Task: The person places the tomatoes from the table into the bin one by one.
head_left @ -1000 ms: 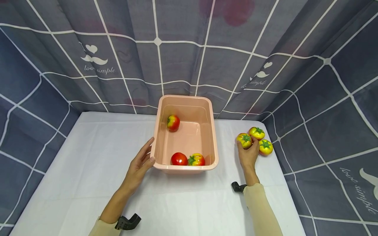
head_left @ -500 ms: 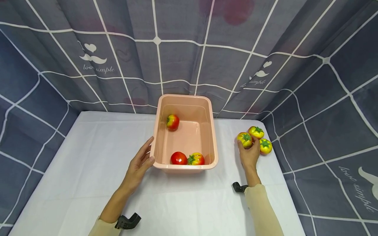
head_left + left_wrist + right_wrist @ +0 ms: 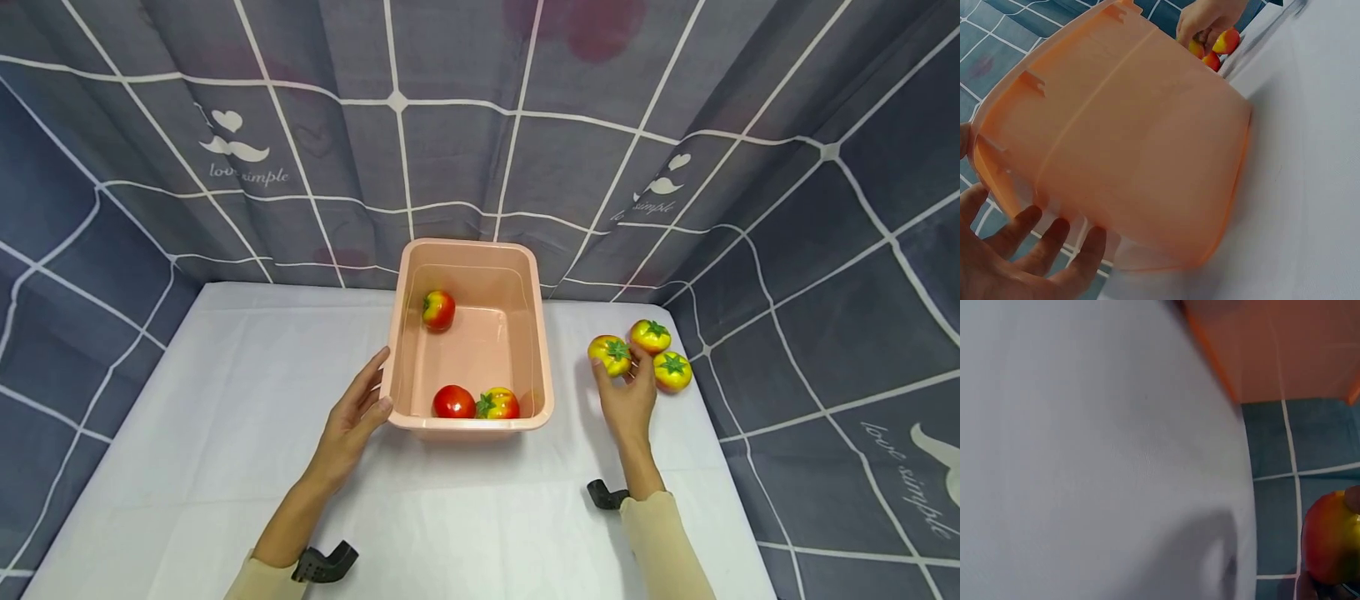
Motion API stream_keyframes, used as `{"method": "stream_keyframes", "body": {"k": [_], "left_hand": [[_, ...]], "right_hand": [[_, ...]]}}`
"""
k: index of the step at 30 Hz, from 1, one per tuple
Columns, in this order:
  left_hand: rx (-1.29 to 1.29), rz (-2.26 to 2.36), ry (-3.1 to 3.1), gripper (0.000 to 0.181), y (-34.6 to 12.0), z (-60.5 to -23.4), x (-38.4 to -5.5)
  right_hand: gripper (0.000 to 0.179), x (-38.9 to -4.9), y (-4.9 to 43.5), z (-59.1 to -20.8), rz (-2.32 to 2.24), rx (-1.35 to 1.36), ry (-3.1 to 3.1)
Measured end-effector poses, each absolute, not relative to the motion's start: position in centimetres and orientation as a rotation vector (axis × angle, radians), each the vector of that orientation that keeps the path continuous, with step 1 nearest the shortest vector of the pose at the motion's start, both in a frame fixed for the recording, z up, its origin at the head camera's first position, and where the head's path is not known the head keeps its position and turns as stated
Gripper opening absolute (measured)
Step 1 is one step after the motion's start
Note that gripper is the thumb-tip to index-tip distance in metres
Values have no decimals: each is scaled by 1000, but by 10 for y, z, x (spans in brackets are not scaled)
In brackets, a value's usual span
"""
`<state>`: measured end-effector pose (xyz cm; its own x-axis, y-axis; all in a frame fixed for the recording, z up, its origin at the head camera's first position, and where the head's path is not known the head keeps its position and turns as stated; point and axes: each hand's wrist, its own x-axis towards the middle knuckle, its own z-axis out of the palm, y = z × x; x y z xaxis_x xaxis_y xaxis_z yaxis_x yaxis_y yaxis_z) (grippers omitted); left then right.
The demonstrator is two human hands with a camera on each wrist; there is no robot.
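Glossy tomatoes (image 3: pixel 606 352), smooth plastic bin (image 3: pixel 482 346)

Head: high, near side, facing down, far. Left wrist: close beside bin (image 3: pixel 1129 125), facing right. Right wrist: low over table (image 3: pixel 1085 456). All share bin.

Left hand (image 3: pixel 1029 262) touching a bin (image 3: pixel 1129 137), fingers spread, right hand (image 3: pixel 1210 17) at tomatoes (image 3: pixel 1227 41) beyond, white cloth (image 3: pixel 1304 175), gridded curtain (image 3: pixel 1013 28).

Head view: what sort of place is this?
Probably a makeshift recording booth: grid-patterned curtains hang on three sides of a white-covered table, and black wrist cameras are worn.
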<state>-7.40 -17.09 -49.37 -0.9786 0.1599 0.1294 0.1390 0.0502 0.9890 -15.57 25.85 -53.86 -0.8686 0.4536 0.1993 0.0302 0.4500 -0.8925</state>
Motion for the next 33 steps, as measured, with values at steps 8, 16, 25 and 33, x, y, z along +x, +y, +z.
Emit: {"method": "stream_keyframes", "body": {"k": [8,16,25,33], "left_hand": [[332,2141,2249,70,-172,-495,-74],[329,2151,2243,70,-172,-495,-74],[321,2148,2255,70,-171,-494,-73],[313,2156,2253,68,-170,-493,-73]], "right_hand": [[67,-135,242,-523,1346,-286,-2278],[65,-114,228,-505,1355,-153,-2202],[65,-104,215,-486,1447,6,-2107],[65,-100,199,-473,1480,82,-2071]]}}
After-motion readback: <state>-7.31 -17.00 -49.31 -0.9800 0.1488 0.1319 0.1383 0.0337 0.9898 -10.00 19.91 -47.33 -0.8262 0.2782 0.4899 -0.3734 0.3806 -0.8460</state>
